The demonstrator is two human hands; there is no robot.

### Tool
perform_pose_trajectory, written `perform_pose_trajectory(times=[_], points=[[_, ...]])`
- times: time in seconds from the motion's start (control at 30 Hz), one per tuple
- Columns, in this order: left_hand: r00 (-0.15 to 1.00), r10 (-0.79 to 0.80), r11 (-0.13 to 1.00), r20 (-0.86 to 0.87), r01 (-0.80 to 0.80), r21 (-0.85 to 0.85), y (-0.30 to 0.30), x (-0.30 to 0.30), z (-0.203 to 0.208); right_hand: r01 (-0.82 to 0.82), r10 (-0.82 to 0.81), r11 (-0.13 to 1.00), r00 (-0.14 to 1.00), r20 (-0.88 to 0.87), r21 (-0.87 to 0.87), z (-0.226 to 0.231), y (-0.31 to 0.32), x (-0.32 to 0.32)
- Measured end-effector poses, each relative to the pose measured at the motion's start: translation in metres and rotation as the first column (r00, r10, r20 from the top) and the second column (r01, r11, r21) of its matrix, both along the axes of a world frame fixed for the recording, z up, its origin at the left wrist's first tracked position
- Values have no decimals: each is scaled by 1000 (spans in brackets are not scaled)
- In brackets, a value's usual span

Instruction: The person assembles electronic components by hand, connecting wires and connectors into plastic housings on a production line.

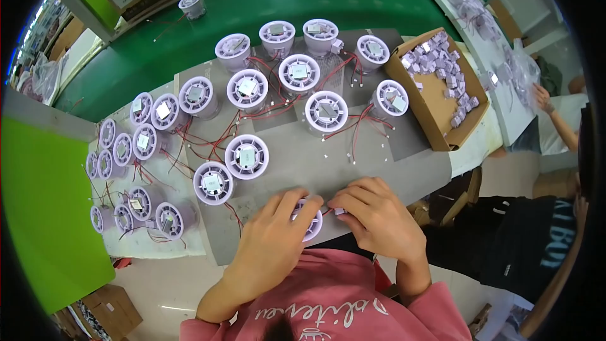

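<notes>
My left hand [278,230] is closed over a round lilac housing [312,228] at the near edge of the grey work mat. Its fingers cover much of the ribbed top. Just to the right, my right hand [379,215] pinches a small lilac block [339,211] between thumb and fingertips. A short red wire runs from the housing toward that block. Beyond my hands stand several like housings, such as one [247,157] with a silvery square plate at its centre and red and black wires trailing from it.
An open cardboard box [435,110] holding many small lilac blocks stands at the right. More housings [144,141] crowd the left side. A green conveyor belt [252,9] runs behind the table. At the right, another person's hand [541,97] is near clear plastic bags.
</notes>
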State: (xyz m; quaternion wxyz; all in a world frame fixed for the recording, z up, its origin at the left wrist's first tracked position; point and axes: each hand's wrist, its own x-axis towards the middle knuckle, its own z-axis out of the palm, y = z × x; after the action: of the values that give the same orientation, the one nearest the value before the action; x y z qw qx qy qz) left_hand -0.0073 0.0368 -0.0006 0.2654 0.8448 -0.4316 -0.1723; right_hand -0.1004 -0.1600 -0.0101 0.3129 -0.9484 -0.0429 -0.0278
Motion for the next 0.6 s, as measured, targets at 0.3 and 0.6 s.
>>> perform_pose_trajectory(times=[0.3, 0.6], points=[[963, 100, 967, -251, -153, -202, 2, 7, -16, 145, -161, 943, 987, 29, 298, 1, 12, 5], [776, -28, 864, -630, -298, -405, 1, 11, -3, 44, -208, 835, 948, 240, 549, 11, 3, 2]])
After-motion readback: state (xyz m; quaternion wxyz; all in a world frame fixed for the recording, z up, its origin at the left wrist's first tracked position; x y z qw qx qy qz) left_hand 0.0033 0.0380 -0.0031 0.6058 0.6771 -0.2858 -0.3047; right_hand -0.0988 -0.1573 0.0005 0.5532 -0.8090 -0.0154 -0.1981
